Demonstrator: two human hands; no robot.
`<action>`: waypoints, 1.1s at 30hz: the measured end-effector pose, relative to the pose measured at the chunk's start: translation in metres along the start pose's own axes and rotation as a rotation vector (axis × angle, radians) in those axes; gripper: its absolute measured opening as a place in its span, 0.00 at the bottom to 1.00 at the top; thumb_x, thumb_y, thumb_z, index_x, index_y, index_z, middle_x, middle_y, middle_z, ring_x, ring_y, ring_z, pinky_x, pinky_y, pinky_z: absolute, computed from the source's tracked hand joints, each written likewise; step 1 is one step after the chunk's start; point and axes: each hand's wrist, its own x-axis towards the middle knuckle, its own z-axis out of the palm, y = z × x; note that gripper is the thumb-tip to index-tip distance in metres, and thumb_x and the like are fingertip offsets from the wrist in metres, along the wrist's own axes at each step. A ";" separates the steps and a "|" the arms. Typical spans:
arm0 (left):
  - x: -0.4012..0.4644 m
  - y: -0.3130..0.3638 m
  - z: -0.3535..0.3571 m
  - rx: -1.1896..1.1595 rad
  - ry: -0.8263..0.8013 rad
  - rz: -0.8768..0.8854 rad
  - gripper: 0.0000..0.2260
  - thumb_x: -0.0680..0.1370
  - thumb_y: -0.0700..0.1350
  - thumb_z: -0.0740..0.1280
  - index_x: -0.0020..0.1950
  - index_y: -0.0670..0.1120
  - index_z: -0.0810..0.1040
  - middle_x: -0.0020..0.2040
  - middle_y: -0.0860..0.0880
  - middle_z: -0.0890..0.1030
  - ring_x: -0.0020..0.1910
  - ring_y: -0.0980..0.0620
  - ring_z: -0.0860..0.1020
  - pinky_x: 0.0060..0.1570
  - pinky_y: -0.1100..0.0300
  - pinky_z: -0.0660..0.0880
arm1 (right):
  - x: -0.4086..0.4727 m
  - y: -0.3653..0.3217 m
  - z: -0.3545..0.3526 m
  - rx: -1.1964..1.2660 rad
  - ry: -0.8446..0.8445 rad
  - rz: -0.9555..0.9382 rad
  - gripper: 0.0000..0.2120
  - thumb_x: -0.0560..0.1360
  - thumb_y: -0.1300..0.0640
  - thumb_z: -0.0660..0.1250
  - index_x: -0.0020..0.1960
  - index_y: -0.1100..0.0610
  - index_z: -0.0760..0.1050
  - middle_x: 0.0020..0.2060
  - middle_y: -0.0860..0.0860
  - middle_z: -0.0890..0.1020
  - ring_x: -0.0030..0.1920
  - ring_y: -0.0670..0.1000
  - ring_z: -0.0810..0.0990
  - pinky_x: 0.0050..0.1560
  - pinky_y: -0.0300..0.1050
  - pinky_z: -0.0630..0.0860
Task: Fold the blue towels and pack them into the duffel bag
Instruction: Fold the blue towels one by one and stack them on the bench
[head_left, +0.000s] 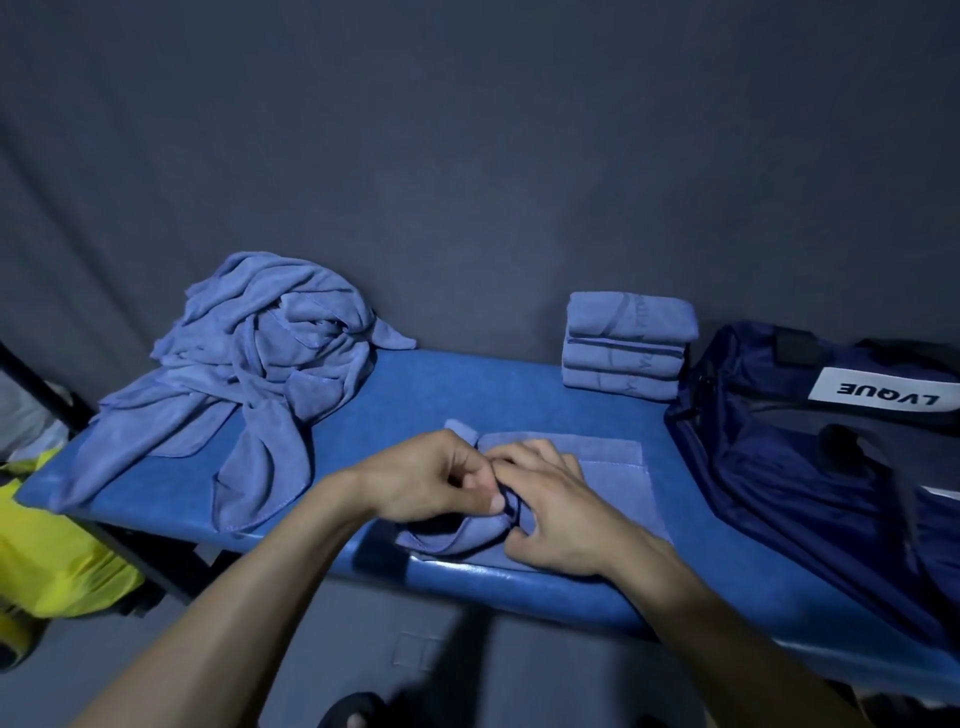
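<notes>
Gripping the same blue towel (608, 467) at the near edge of the bench (467, 395), both hands meet right in the middle: the left hand (431, 475) has its fingers curled and its thumb pressed down on a bunched fold, while the right hand (550, 514) pinches the cloth just beside it, fingers bent over the fabric. That towel lies partly flat, stretching away to the right of the hands, with a loose flap hanging toward the bench's front edge. Back left, a heap of unfolded towels (249, 374) sprawls across the bench and droops over its corner. Back right, a neat stack of folded towels (626, 345) stands against the grey backdrop, just beside the navy duffel bag (789, 467), which sits on the right end of the bench. Something yellow (52, 551) sits low at the left, below the bench
</notes>
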 end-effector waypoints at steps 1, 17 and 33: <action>0.001 0.001 -0.001 -0.006 0.001 0.004 0.08 0.78 0.45 0.75 0.39 0.50 0.83 0.33 0.55 0.76 0.34 0.58 0.71 0.40 0.62 0.69 | 0.000 0.001 0.000 0.000 -0.002 -0.007 0.20 0.67 0.55 0.67 0.58 0.48 0.72 0.62 0.37 0.68 0.67 0.45 0.63 0.69 0.53 0.63; 0.047 -0.009 -0.005 0.700 0.480 -0.139 0.15 0.71 0.61 0.72 0.48 0.55 0.74 0.47 0.56 0.75 0.46 0.48 0.77 0.41 0.54 0.71 | 0.027 0.021 -0.006 0.129 0.214 0.244 0.14 0.75 0.62 0.62 0.56 0.50 0.79 0.53 0.45 0.80 0.56 0.49 0.74 0.62 0.50 0.72; 0.055 -0.035 -0.030 0.217 0.507 -0.262 0.11 0.77 0.46 0.74 0.35 0.48 0.81 0.32 0.57 0.80 0.33 0.60 0.76 0.33 0.69 0.68 | 0.055 0.028 0.030 -0.062 0.307 0.325 0.09 0.83 0.47 0.60 0.56 0.49 0.76 0.55 0.47 0.75 0.59 0.53 0.71 0.62 0.50 0.67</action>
